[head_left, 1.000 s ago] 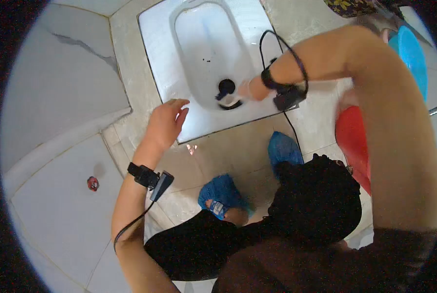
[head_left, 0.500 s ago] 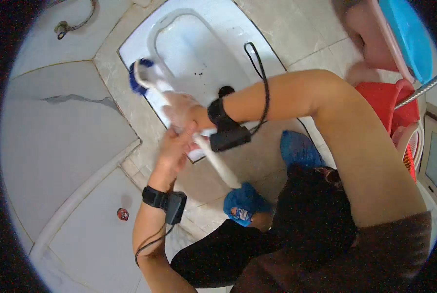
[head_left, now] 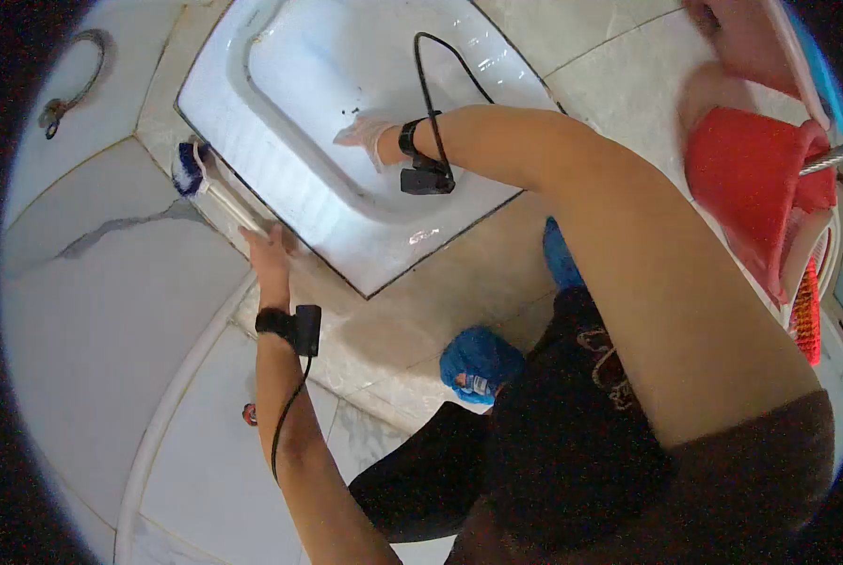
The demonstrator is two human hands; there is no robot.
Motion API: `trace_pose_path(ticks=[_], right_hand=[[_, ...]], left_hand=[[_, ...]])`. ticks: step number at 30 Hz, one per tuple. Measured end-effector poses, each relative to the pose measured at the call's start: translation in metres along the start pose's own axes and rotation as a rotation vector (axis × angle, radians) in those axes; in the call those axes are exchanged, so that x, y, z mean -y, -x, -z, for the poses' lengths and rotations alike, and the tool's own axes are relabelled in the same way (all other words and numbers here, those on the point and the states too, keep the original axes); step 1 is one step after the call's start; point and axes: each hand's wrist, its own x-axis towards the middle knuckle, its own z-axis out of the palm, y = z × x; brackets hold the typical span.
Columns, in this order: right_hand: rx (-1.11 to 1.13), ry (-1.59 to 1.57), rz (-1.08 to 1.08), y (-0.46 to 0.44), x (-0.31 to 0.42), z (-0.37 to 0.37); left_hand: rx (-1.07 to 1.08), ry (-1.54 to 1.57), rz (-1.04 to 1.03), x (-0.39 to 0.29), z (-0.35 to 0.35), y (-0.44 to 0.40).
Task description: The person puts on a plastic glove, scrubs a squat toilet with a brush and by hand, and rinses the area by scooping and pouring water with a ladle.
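A white toilet brush (head_left: 231,207) with dark blue bristles lies along the floor strip between the wall and the squat toilet. My left hand (head_left: 269,252) grips its handle, and the far end of the handle is hidden by the hand. My right hand (head_left: 369,139), in a thin clear glove, reaches over the basin of the white squat toilet (head_left: 402,250). Its fingers are stretched out, with nothing seen in them. Small dark specks lie in the basin beside that hand. Each wrist carries a black strap with a small box and a cord.
A red bucket (head_left: 746,179) and a pink basin (head_left: 755,42) stand at the right, near a metal hose (head_left: 831,158). A hose fitting (head_left: 54,113) hangs on the left wall. A red valve knob (head_left: 250,414) sits behind my left forearm. My feet wear blue covers (head_left: 481,363).
Both hands were together on the brush; now they are apart. The brush has gone down and left with my left hand, while my right hand has let go and is over the basin.
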Motion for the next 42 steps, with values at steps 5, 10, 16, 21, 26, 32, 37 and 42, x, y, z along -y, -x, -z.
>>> trace_pose_path(ticks=[5, 10, 16, 21, 26, 32, 37, 42], right_hand=[[-0.176, -0.353, 0.115, 0.031, 0.033, -0.011], [-0.230, -0.538, 0.012, 0.042, 0.047, -0.017], [-0.162, -0.527, -0.079, 0.043, 0.050, -0.025], [-0.220, -0.502, -0.135, 0.041, 0.055, -0.032], [-0.013, -1.092, -0.592, 0.004, 0.048, -0.061], [-0.118, -0.451, -0.266, 0.016, 0.045, -0.058], [-0.061, -0.125, -0.243, 0.004, 0.045, -0.050], [0.151, -0.270, -0.569, -0.004, 0.045, -0.033]], left_hand=[[0.451, 0.227, 0.360, -0.095, 0.030, 0.008], [0.292, 0.020, 0.127, -0.059, 0.015, -0.001], [0.290, 0.001, 0.095, -0.055, 0.008, -0.003], [0.291, 0.008, 0.134, -0.057, 0.009, 0.000], [0.263, -0.056, 0.095, -0.066, 0.012, 0.002], [0.319, -0.010, 0.218, -0.087, 0.022, 0.009], [0.314, -0.014, 0.163, -0.060, 0.013, 0.002], [0.346, -0.006, 0.190, -0.052, 0.013, -0.001]])
